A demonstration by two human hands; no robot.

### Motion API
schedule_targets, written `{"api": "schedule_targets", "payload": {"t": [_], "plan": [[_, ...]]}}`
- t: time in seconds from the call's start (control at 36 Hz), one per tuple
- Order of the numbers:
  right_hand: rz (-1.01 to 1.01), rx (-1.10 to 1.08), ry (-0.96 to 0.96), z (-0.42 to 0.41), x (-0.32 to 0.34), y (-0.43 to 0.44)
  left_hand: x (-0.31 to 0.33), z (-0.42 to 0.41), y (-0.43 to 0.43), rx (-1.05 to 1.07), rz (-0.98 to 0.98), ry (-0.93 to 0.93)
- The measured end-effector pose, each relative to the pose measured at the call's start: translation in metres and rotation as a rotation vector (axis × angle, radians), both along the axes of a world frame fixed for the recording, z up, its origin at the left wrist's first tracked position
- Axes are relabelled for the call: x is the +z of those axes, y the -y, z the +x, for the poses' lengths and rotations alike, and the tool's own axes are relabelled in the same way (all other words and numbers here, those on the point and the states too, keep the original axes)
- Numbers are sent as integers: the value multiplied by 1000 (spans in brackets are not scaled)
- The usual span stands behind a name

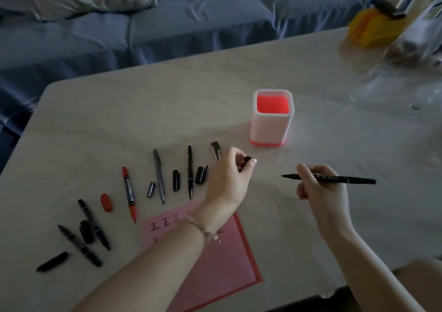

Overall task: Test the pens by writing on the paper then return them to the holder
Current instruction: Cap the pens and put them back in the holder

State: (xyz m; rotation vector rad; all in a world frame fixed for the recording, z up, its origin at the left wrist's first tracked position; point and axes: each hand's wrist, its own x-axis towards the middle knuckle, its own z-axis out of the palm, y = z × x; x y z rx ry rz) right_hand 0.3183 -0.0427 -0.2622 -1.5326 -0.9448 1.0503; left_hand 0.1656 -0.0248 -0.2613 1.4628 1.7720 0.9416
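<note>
My right hand [320, 187] grips a thin black pen [346, 179], uncapped, its tip pointing left above the table. My left hand [227, 175] pinches a small black cap [246, 162] between thumb and fingers, a short way left of the pen tip. The white holder with a red inside [272, 130] stands empty behind both hands. A pink paper [215, 264] with written marks lies under my left forearm. Several uncapped pens and loose caps lie in a row on the left, among them a red marker [129, 193], a grey pen [159, 175] and a black pen [190, 171].
A red cap [106, 202] and black caps lie between the pens. A yellow object [368, 29] and a clear plastic bag [418, 36] sit at the table's far right corner. A blue sofa [167, 24] runs behind the table [143, 110].
</note>
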Motion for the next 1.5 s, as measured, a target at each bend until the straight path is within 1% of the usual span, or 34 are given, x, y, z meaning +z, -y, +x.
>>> {"api": "schedule_targets", "payload": {"t": [0.03,0.06,0.08,0.14,0.19,0.28,0.33,0.44,0.58,0.72,0.86,0.94,1.06,1.14,1.25,1.36,1.39,1.44,1.5], "plan": [[13,10,-1,-1,2,1,6,-3,9,22,-24,143],[25,28,-11,-3,4,1,10,-8,19,30,-49,238],[32,50,-26,-6,7,3,12,-13,29,23,-68,278],[35,101,-79,-14,13,7,13,-26,49,-11,-75,269],[35,154,-196,-23,19,12,10,-41,66,-33,-77,253],[-20,257,-372,-36,27,19,6,-61,85,0,-77,254],[-63,306,-412,-45,30,23,6,-71,92,31,-68,266],[-73,374,-404,-63,36,30,11,-84,101,42,-39,284],[-86,395,-372,-78,40,37,22,-89,104,27,3,302],[-80,439,-337,-83,42,39,31,-85,108,-50,49,351],[-103,490,-241,-89,45,45,34,-83,112,-111,62,317],[-80,482,-173,-93,47,48,38,-80,116,-128,89,295],[-19,470,-156,-94,52,50,45,-75,120,-159,117,319],[43,487,-134,-93,55,51,49,-74,122,-168,75,385],[105,538,-120,-89,55,53,56,-70,121,-195,-36,494],[121,517,-138,-84,48,53,62,-69,114,-231,-232,655],[113,502,-156,-83,48,52,63,-68,111,-232,-267,667],[88,452,-205,-83,43,51,65,-64,106,-240,-271,588],[25,422,-306,-84,36,52,64,-58,100,-252,-208,464]]}}
